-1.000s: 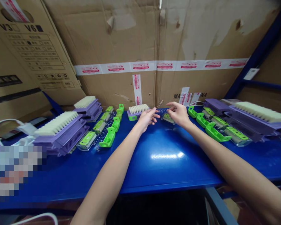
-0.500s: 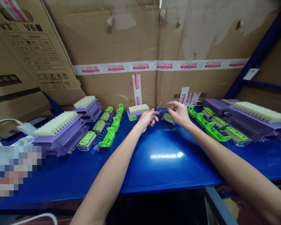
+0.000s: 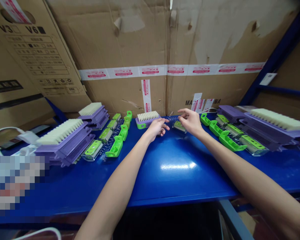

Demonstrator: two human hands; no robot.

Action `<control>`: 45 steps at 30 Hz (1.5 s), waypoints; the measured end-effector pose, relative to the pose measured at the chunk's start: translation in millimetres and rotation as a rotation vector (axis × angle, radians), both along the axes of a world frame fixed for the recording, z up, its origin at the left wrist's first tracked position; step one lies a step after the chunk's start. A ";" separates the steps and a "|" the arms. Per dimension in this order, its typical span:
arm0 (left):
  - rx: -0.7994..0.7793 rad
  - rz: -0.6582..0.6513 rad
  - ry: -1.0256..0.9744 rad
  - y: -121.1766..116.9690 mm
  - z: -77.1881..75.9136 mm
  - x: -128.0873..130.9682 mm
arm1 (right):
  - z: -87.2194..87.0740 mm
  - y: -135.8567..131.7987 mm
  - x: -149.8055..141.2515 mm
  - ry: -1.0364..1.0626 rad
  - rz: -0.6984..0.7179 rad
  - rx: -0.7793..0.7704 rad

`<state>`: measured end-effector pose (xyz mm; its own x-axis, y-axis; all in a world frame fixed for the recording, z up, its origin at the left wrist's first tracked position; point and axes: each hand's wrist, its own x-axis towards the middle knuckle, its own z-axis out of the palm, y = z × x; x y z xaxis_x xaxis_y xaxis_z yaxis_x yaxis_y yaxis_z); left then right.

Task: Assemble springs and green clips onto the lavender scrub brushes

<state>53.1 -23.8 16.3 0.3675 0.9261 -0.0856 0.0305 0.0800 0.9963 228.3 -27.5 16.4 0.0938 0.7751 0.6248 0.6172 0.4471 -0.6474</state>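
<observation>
On the blue table, my left hand (image 3: 157,129) has its fingers apart and partly curled. Its index fingertip is close to a thin metal coil spring (image 3: 173,118); whether they touch I cannot tell. My right hand (image 3: 190,120) is on the other side of the spring, thumb and index finger spread, holding nothing visible. Under its fingers lies a small block with a lime-green top (image 3: 179,125), partly hidden. Just behind my left hand stands a purple and green brush (image 3: 148,120), its cream bristles facing up.
Purple brush parts are stacked at left (image 3: 65,143) and right (image 3: 270,130). Green curved pieces (image 3: 116,146), green-topped blocks (image 3: 93,148) and loose springs lie in rows on the left, with similar green pieces (image 3: 226,140) on the right. A cardboard wall (image 3: 125,93) stands behind.
The spring looks more separate from my right hand's fingertips than before. My left hand has shifted very slightly; the brush and the rows of parts have stayed put.
</observation>
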 end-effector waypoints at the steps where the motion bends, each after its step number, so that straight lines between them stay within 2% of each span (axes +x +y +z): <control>1: 0.007 0.001 0.011 -0.1 -0.2 0.0 | 0.0 -0.2 -0.1 -0.001 -0.001 -0.003; 15: 0.062 -0.057 0.122 -3.7 -1.6 1.1 | 1.0 -1.1 0.1 -0.031 -0.043 0.052; 18: 0.102 -0.079 0.133 -5.1 -1.7 -0.4 | 0.3 -0.4 0.5 -0.086 -0.061 0.088; 26: 0.205 -0.080 0.181 -5.1 -4.6 -0.4 | -4.2 -1.7 -1.6 -0.350 -0.056 0.300; 32: 0.206 -0.024 0.149 -4.0 -3.4 0.5 | -3.0 -5.5 -1.5 -0.385 -0.061 0.305; 39: 0.227 -0.035 0.125 -3.7 -4.1 1.9 | -4.1 -7.8 -4.5 -0.283 -0.061 0.275; 43: 0.284 0.044 0.088 -6.5 0.6 3.6 | -1.9 -6.4 -8.5 -0.012 -0.199 0.252; 45: 0.311 0.062 0.070 -7.6 2.3 4.6 | 0.7 -4.1 -8.8 0.205 -0.229 0.154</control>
<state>57.6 -31.4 18.6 0.3124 0.9324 0.1816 0.1045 -0.2237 0.9690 219.5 -31.5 17.1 0.3906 0.6177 0.6826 0.5766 0.4139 -0.7044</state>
